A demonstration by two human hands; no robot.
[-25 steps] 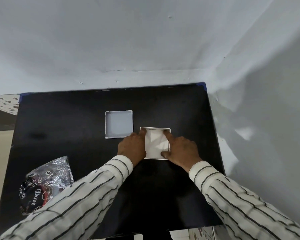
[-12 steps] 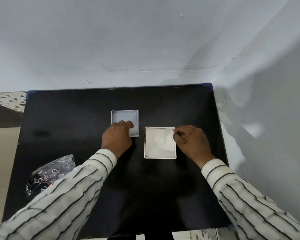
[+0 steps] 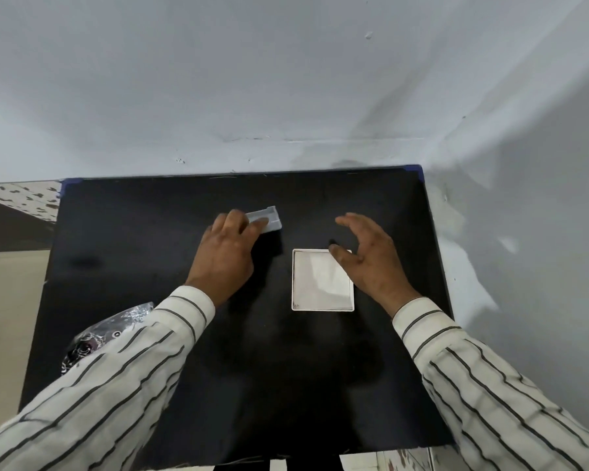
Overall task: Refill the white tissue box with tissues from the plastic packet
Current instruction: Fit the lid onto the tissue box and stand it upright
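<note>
The white tissue box (image 3: 322, 306) sits open on the black table, with white tissues (image 3: 320, 280) filling it to the rim. My right hand (image 3: 368, 260) hovers over the box's far right corner with fingers spread and nothing in it. My left hand (image 3: 227, 256) grips the white box lid (image 3: 269, 220), which is tilted up off the table to the far left of the box. The crinkled plastic packet (image 3: 92, 338) lies at the near left, partly hidden by my left sleeve.
The black table (image 3: 150, 232) stands against a white wall at the back and right. Its left edge borders a speckled floor (image 3: 17, 198). My striped sleeves cover the near corners.
My left hand moved from the box to the lid, took hold of it and tilted it up. My right hand lifted off the tissues and opened above the box's far corner.
</note>
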